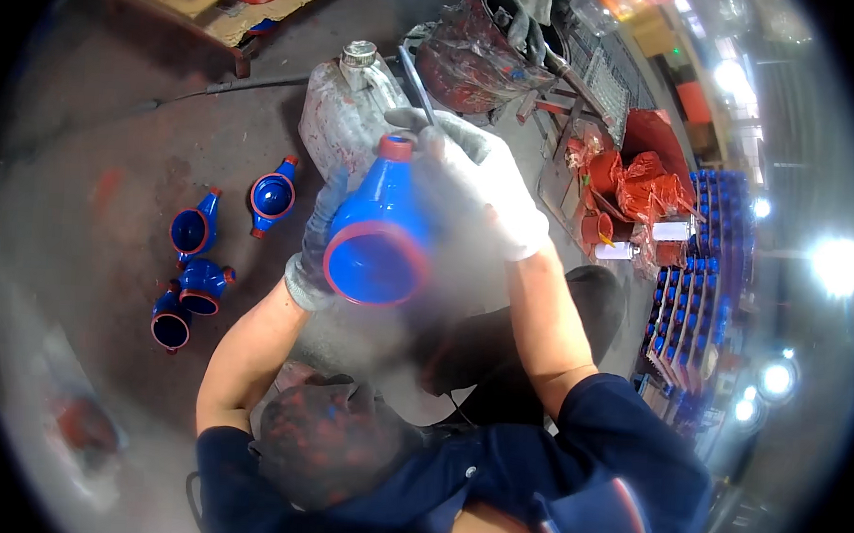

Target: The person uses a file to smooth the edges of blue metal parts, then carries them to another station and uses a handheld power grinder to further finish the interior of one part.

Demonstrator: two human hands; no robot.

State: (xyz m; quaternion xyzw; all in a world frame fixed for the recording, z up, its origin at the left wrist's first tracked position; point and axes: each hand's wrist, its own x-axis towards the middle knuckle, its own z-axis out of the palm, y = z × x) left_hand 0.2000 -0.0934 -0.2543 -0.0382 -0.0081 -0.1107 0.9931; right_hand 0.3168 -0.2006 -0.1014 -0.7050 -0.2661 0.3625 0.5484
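My left hand point(322, 233), in a grey-and-white glove, grips the side of a blue cone-shaped metal fitting point(382, 203). The fitting's wide round mouth, ringed in red, faces down toward me, while its narrow red-rimmed neck points away. In a white glove, my right hand point(479, 173) pinches a slim grey stick-like tool point(416, 83) just beyond that neck. The tool's tip is hidden by the hand, so I cannot tell whether it touches the fitting. Several similar blue fittings with red rims lie on the floor at the left, among them one fitting point(273, 195) apart from the others.
A paint-smeared white jerrycan point(324, 119) stands just beyond my hands. Behind it sits a plastic-covered red container point(474, 73). At the right are red plastic wrapping point(650, 186), spray cans point(618, 250) and stacked rows of blue parts point(682, 316). A cardboard-lined box point(205, 9) stands far left.
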